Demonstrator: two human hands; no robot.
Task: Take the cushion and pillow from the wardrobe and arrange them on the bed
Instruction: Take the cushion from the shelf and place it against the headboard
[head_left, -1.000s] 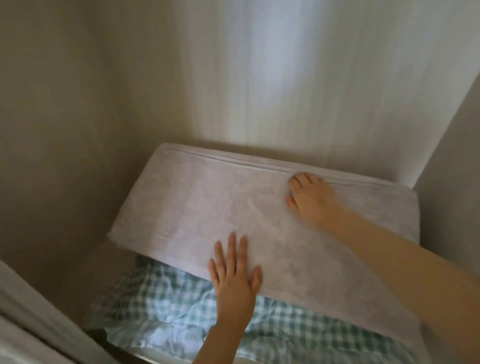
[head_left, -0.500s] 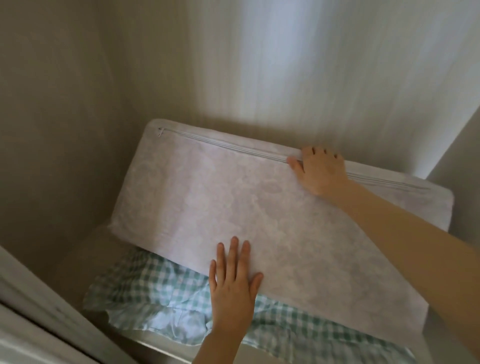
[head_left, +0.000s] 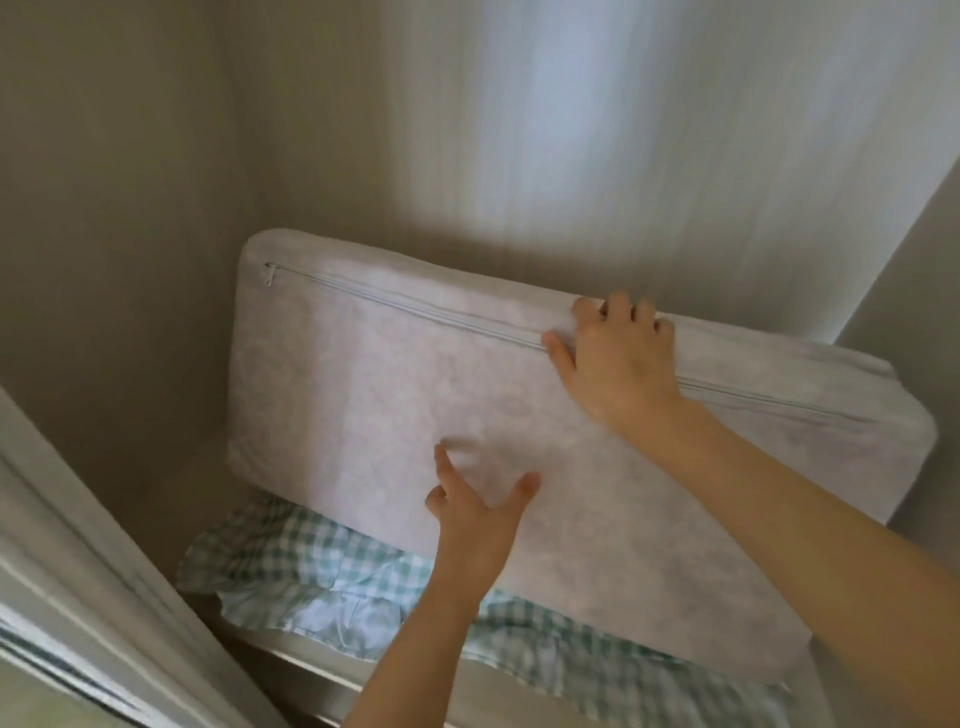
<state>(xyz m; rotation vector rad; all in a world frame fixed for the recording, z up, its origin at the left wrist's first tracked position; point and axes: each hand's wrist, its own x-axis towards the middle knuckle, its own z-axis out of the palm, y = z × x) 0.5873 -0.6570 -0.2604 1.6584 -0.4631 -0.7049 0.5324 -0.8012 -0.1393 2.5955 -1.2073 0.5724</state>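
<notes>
A large pale grey-white cushion (head_left: 363, 395) with a zip along its top edge stands tilted up inside the wardrobe, its back edge raised. My right hand (head_left: 618, 358) grips that top edge near the zip, fingers curled over it. My left hand (head_left: 478, 514) presses flat on the cushion's lower front face, fingers spread. Under the cushion lies a green-and-white checked pillow (head_left: 291, 566) with a frilled edge, partly hidden by the cushion.
The wardrobe's back wall (head_left: 571, 156) and left wall (head_left: 114, 260) close in behind and beside the cushion. Its right wall (head_left: 919, 291) stands close to the cushion's right end. A pale door frame (head_left: 78, 597) runs across the lower left. The shelf's front edge (head_left: 322, 670) shows below the pillow.
The cushion has been tipped up from lying flat to nearly standing. My right hand moved from its top face to gripping the zip edge; my left hand stayed on the lower front.
</notes>
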